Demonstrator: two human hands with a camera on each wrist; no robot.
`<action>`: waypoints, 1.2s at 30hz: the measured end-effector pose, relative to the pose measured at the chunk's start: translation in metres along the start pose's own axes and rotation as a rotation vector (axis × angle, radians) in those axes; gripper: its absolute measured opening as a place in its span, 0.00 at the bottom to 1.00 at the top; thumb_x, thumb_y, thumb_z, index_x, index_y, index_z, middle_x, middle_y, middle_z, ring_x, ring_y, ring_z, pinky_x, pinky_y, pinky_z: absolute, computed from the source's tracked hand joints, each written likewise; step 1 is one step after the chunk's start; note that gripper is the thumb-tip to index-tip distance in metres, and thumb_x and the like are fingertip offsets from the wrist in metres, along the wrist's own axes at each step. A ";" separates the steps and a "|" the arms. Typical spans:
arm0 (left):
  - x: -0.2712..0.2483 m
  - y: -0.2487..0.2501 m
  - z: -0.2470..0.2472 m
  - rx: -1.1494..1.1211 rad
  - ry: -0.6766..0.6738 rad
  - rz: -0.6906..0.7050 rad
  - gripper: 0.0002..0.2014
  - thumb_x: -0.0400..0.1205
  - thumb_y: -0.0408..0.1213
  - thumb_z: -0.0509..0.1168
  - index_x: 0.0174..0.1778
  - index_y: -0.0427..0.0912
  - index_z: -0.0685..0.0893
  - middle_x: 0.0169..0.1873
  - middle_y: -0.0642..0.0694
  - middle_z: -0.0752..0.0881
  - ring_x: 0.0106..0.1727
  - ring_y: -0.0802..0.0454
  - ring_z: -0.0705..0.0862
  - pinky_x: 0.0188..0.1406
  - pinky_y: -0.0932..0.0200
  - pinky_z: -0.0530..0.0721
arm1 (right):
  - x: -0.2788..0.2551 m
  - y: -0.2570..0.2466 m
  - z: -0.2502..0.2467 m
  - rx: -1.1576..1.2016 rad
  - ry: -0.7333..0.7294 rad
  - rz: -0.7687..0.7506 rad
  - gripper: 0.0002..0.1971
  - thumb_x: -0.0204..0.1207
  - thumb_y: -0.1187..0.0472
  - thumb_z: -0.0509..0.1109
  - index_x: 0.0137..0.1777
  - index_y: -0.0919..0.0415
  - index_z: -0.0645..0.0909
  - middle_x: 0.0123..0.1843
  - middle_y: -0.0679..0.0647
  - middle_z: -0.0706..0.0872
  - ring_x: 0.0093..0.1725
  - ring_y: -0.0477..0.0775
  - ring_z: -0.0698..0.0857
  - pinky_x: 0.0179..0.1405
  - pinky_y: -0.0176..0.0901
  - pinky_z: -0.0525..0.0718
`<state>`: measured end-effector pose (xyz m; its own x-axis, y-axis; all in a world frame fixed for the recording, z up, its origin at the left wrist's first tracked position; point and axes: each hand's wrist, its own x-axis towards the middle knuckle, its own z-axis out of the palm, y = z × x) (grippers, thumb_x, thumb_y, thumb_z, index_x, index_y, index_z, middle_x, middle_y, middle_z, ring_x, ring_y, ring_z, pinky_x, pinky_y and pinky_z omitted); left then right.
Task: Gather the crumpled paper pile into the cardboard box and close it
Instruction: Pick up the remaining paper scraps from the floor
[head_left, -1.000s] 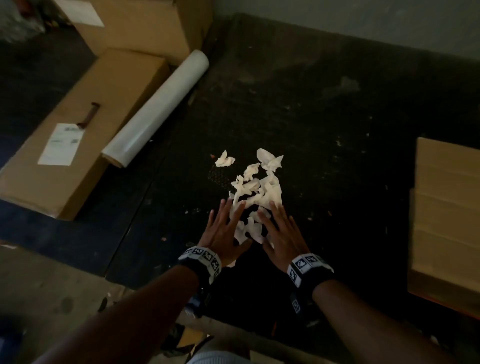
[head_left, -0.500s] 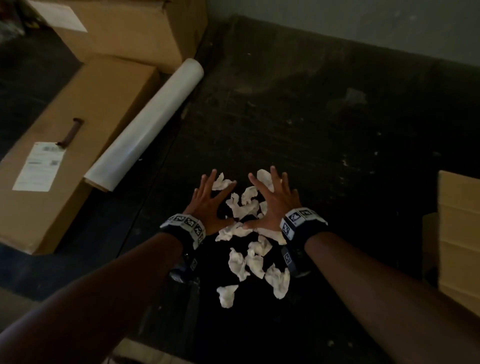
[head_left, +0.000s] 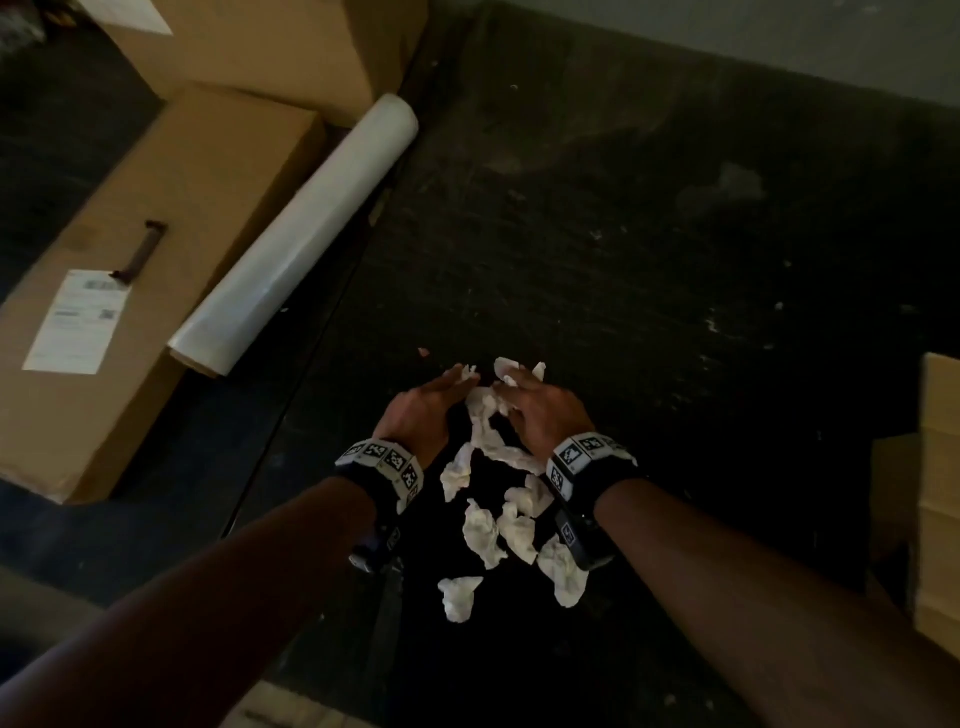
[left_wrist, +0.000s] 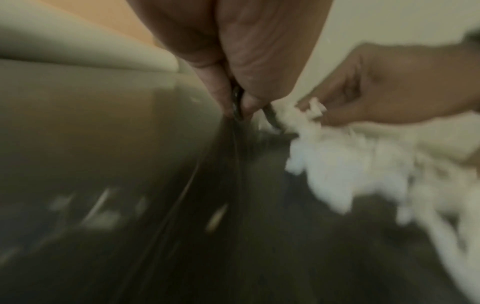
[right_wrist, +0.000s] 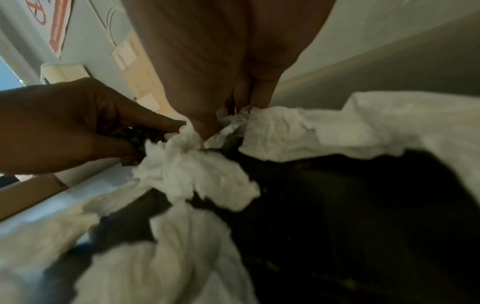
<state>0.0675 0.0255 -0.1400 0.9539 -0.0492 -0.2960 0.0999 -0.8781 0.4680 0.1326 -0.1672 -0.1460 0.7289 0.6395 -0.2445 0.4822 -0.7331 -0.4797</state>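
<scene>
Crumpled white paper pieces (head_left: 488, 441) lie strewn on the dark floor mat (head_left: 649, 260), from my fingertips back to between my wrists. My left hand (head_left: 457, 382) stands on edge at the far left of the pile, fingers together and touching paper. My right hand (head_left: 511, 379) mirrors it on the far right, fingers bent lightly over the farthest pieces. The wrist views show the paper (right_wrist: 197, 170) bunched between both hands, blurred in the left wrist view (left_wrist: 337, 160). A tan cardboard box (head_left: 940, 467) is partly in view at the right edge.
On the left lies a long flat carton (head_left: 130, 364) with a label and a dark handled tool (head_left: 140, 249). A roll of clear film (head_left: 301, 234) lies beside it. A larger carton (head_left: 270, 41) stands behind, under a grey wall (head_left: 727, 31).
My hands reached from the near end of the pile to its far end with fingers spread flat. Now they are tilted on edge and closer together around the farthest pieces.
</scene>
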 end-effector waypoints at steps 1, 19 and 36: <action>-0.001 0.001 -0.002 -0.048 0.045 -0.001 0.28 0.89 0.35 0.61 0.85 0.58 0.69 0.86 0.52 0.65 0.83 0.51 0.70 0.79 0.45 0.75 | -0.002 -0.001 -0.005 0.014 0.011 -0.009 0.24 0.84 0.67 0.63 0.80 0.54 0.74 0.87 0.50 0.63 0.85 0.53 0.64 0.79 0.57 0.72; -0.136 0.040 0.041 -0.172 0.139 0.283 0.31 0.76 0.51 0.75 0.76 0.52 0.79 0.83 0.43 0.66 0.85 0.41 0.66 0.76 0.40 0.78 | -0.170 -0.016 0.014 0.012 -0.067 -0.034 0.40 0.72 0.48 0.75 0.84 0.39 0.63 0.90 0.47 0.43 0.88 0.52 0.38 0.86 0.62 0.52; -0.118 0.012 0.045 0.136 -0.259 0.178 0.59 0.74 0.61 0.76 0.88 0.64 0.37 0.89 0.52 0.39 0.89 0.48 0.41 0.89 0.38 0.50 | -0.176 0.022 0.032 0.051 -0.113 0.159 0.52 0.73 0.47 0.78 0.86 0.33 0.44 0.90 0.45 0.45 0.86 0.54 0.59 0.81 0.57 0.67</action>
<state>-0.0566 -0.0009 -0.1370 0.8478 -0.3115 -0.4292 -0.1171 -0.8992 0.4215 -0.0010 -0.2885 -0.1401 0.7331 0.5409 -0.4123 0.3381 -0.8158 -0.4692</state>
